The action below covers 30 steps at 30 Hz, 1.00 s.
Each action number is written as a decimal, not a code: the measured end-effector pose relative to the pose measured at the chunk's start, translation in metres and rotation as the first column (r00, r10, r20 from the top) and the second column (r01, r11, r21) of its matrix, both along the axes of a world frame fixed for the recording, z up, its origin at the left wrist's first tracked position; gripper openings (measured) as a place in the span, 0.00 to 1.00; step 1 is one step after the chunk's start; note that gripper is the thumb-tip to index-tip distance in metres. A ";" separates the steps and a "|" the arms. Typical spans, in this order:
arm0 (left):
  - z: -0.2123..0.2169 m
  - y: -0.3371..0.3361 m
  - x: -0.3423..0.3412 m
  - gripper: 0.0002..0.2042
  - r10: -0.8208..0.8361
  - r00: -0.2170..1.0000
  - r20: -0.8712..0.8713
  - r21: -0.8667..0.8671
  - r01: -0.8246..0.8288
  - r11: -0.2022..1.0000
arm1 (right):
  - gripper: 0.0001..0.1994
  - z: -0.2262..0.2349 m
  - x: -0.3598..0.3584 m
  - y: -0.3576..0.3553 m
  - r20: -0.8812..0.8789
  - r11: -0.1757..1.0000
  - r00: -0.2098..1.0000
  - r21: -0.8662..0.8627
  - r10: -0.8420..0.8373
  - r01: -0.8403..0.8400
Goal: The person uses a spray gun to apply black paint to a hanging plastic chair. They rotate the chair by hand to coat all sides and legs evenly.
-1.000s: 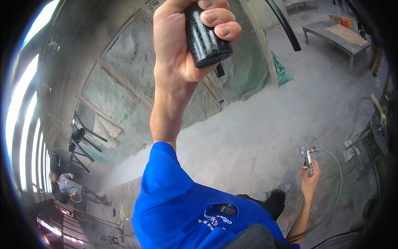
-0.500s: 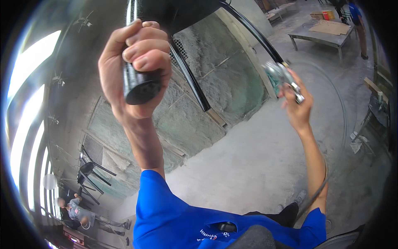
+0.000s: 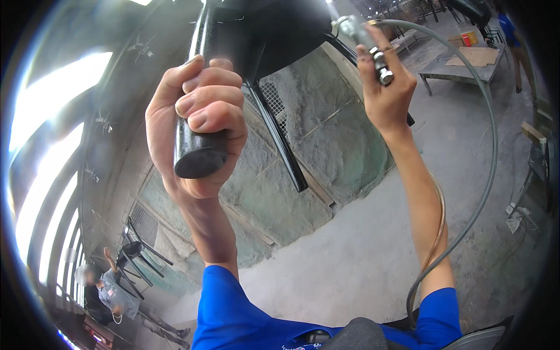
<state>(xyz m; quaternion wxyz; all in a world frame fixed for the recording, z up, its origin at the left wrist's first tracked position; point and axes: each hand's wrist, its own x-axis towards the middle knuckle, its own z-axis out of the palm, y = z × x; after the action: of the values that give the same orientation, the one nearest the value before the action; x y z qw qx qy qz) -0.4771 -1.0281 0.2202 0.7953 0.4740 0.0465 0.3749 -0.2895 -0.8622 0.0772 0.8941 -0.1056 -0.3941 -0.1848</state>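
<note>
Raised in front of me is a glossy black chair [image 3: 286, 38], cut off by the top of the view. My left hand [image 3: 204, 111] is wrapped round one round leg [image 3: 199, 158], its blunt end showing below my fist. Another black leg [image 3: 277, 134] slants down to the right of that fist. My right hand [image 3: 394, 87] is closed on a silver spray gun [image 3: 356, 35], raised beside the right side of the chair's seat. From the gun a grey hose [image 3: 493, 128] loops out to the right and back down past my right forearm. The trigger is hard to make out.
A dusty, green-grey wall panel [image 3: 326, 134] with grilles stands behind the chair. At the left, a person [image 3: 114, 291] stands near another black chair [image 3: 131, 251]. A low table [image 3: 466, 70] with cardboard is at the far right, near another person [image 3: 513, 41]. A stand [image 3: 534, 175] is at the right edge.
My right hand has swung up and left with the spray gun, closer to the chair's seat. More of the seat shows now. My left hand keeps its grip and appears slightly lower.
</note>
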 end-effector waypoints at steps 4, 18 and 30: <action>-0.002 0.002 -0.008 0.10 -0.022 1.000 0.010 -0.007 0.022 1.000 | 0.16 0.015 -0.016 -0.010 -0.213 0.935 0.914 -0.008 0.345 -0.355; -0.005 0.006 -0.017 0.09 0.003 1.000 -0.016 0.010 -0.003 1.000 | 0.15 -0.010 -0.012 0.072 -0.511 0.658 0.672 -0.246 0.535 -0.711; -0.028 -0.001 -0.006 0.09 -0.010 0.999 -0.046 0.049 0.012 0.999 | 0.15 -0.083 -0.005 0.109 -0.703 0.562 0.629 -0.389 0.331 -0.730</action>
<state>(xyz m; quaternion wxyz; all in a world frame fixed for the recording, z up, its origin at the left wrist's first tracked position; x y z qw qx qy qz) -0.4835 -1.0290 0.1924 0.7841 0.5024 0.0528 0.3606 -0.2948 -0.7529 -0.0060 0.8832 -0.3235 -0.1665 0.2960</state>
